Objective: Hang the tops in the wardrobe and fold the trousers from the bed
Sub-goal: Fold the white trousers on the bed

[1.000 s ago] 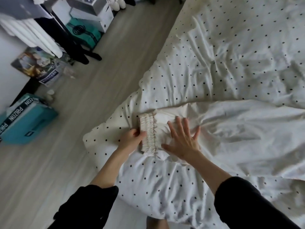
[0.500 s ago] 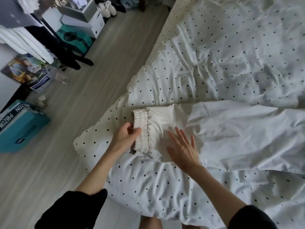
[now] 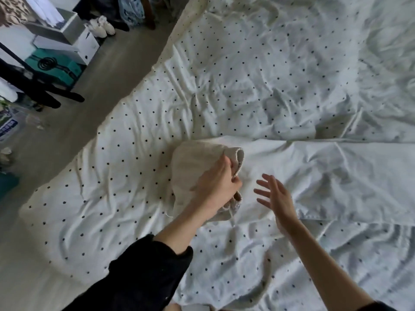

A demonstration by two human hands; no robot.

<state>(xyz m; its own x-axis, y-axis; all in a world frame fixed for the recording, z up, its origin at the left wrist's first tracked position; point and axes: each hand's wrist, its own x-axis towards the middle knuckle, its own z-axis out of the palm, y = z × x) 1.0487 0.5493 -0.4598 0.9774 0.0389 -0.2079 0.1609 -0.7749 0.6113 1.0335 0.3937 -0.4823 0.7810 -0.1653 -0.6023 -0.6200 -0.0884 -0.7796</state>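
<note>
White trousers (image 3: 332, 173) lie stretched across the polka-dot duvet (image 3: 258, 70) of the bed, legs running off to the right. My left hand (image 3: 219, 182) grips their gathered elastic waistband (image 3: 239, 158) and has turned that end over onto the legs, so the cream fabric bulges in a fold (image 3: 193, 160) to the left of the hand. My right hand (image 3: 277, 198) hovers just right of the fold with its fingers spread, holding nothing and a little above the cloth. Both forearms come in from the bottom edge.
The bed's left edge runs diagonally beside a wooden floor (image 3: 74, 131). At the top left stand white and teal boxes (image 3: 58, 52), white shoes (image 3: 101, 25) and the black foot of a clothes rack (image 3: 45, 95). Papers lie at the far left (image 3: 9, 124).
My left hand has lifted the waistband and carried it to the right, folding the trousers' top over. My right hand has come up off the fabric. The camera has moved closer over the bed.
</note>
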